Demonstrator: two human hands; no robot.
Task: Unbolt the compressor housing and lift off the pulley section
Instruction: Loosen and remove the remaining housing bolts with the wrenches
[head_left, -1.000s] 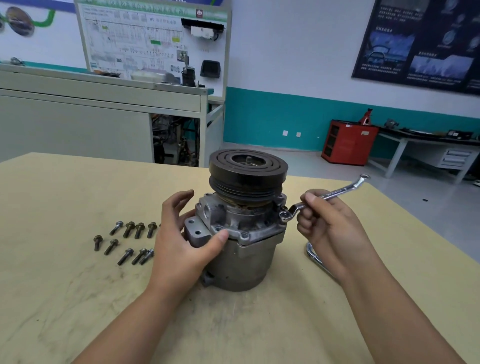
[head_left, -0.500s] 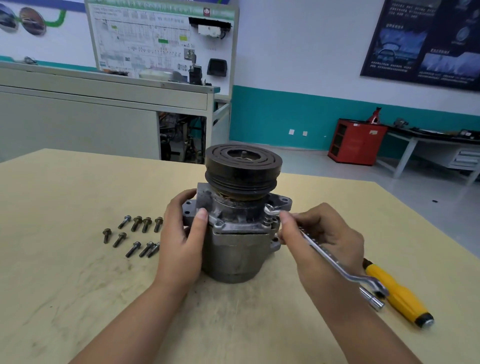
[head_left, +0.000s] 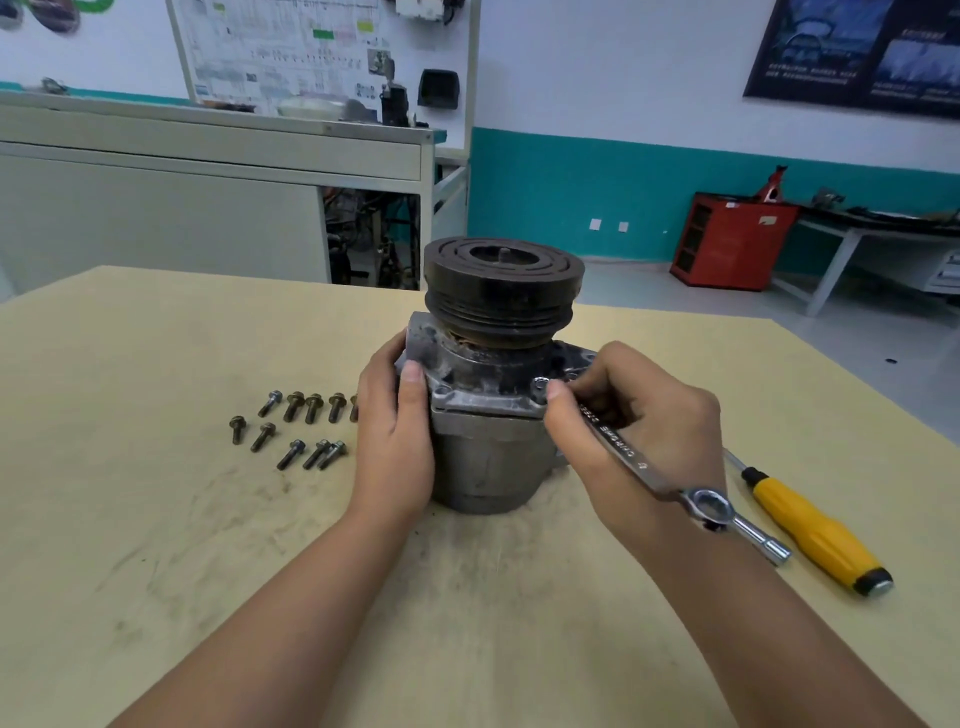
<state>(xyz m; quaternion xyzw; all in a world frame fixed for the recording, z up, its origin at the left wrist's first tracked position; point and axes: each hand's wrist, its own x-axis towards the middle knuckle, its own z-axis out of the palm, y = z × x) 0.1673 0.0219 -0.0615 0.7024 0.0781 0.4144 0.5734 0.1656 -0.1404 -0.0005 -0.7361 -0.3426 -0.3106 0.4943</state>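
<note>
Wrench (head_left: 618, 447) swings to the near right of the compressor (head_left: 488, 462); right hand (head_left: 660, 415) pinches it at the flange (head_left: 483, 402); left hand (head_left: 395, 441) grips the compressor; unbolting step, likely needs another turn.

Hidden behind left hand (head_left: 395, 431): left flank of compressor housing (head_left: 488, 457) and most of one bolt (head_left: 354, 408). Covered by right hand (head_left: 649, 431): wrench (head_left: 618, 441) neck at the flange, screwdriver (head_left: 815, 535) tip. Too small to read: wall chart (head_left: 291, 52). Cut off at top edge: poster (head_left: 857, 52).
</note>
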